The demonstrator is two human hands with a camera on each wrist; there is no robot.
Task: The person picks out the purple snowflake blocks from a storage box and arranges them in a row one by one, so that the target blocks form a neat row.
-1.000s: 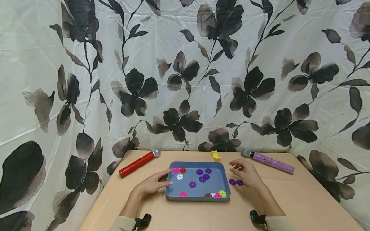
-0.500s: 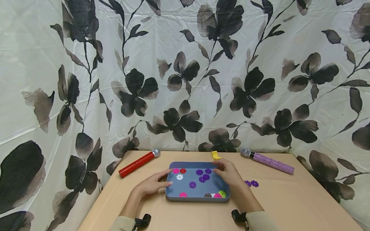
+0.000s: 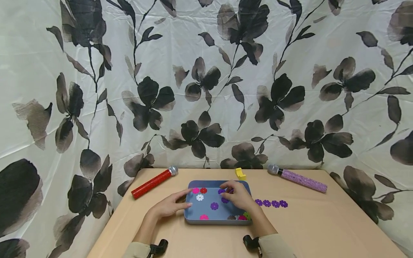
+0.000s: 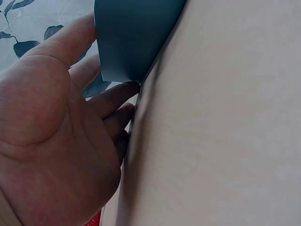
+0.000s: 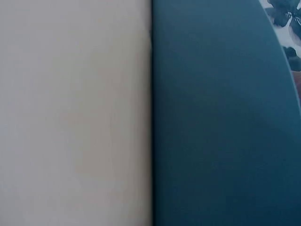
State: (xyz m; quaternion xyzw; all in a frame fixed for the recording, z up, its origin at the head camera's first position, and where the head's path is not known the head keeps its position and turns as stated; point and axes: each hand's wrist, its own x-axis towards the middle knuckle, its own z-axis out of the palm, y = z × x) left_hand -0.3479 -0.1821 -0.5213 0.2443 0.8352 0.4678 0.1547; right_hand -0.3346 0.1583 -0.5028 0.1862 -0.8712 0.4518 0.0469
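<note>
A blue-grey tray (image 3: 209,221) holds loose flower-shaped discs: purple ones (image 3: 214,206), pink, red, white and others. At its left end my left hand (image 3: 171,206) holds the wall, thumb and index finger at the rim. In the left wrist view, the other fingers touch the tray's outer side (image 4: 136,42). My right hand (image 3: 239,196) reaches inside over the purple discs, thumb and index finger apart near one of them and hiding part of the group. To the right, several purple discs (image 3: 271,203) lie in a row on the table.
A red glittery microphone (image 3: 153,183) lies at the back left and a purple glittery one (image 3: 300,179) at the back right. Behind the tray stands a small yellow piece (image 3: 240,174). A floral curtain (image 3: 200,89) hangs behind the table (image 3: 309,222).
My right hand has moved left from beside the row of discs, over the tray's right rim, to the purple discs inside. The whole row is now uncovered. My left hand stays in place.
</note>
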